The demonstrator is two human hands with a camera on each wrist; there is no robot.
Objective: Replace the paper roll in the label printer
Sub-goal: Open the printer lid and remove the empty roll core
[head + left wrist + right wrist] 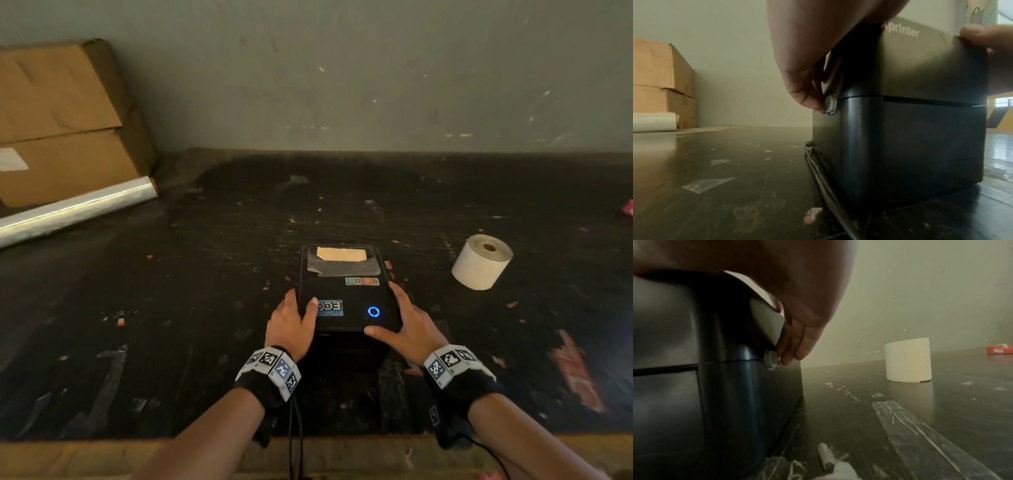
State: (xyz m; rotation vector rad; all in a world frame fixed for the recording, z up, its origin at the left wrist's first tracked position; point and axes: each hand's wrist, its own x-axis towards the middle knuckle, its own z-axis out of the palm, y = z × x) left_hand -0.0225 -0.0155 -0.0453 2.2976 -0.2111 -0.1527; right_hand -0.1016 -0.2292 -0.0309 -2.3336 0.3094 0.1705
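The left grip (291, 325) and right grip (407, 329) clasp the boxy, glossy black printer (346, 294) between them, thumbs (312, 304) on top, fingertips (815, 106) at small grey side buttons (830, 104). Farther right on the scuffed tabletop (205, 274), a white paper roll (481, 262) stands upright.

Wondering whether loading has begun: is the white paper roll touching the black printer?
Apart. The head view shows a stretch of dark table between the paper roll and the printer; the right wrist view shows the same gap.
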